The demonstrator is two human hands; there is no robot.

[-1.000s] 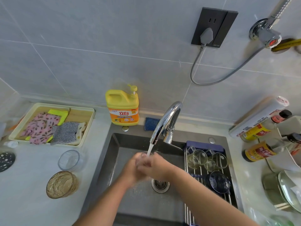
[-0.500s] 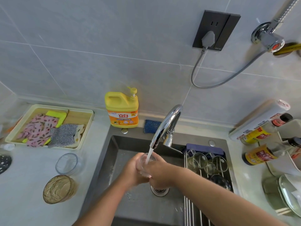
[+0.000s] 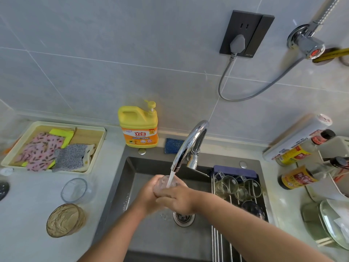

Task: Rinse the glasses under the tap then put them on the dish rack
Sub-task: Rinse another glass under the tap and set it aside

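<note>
Glass (image 3: pixel 164 184) sat over the grey sink (image 3: pixel 130 178), cupped between the left hand (image 3: pixel 149 197) and right hand (image 3: pixel 178 200), both closed round it under the tap (image 3: pixel 190 142)'s running stream. Behind, a yellow detergent bottle (image 3: pixel 138 127) read "立白". Rinsed glasses lay on the dish rack (image 3: pixel 222 237); grey tiles lined the wall.

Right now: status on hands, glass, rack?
Left hand and right hand both gripping glass under running tap. Dish rack holds three glasses. Path unobstructed.
</note>
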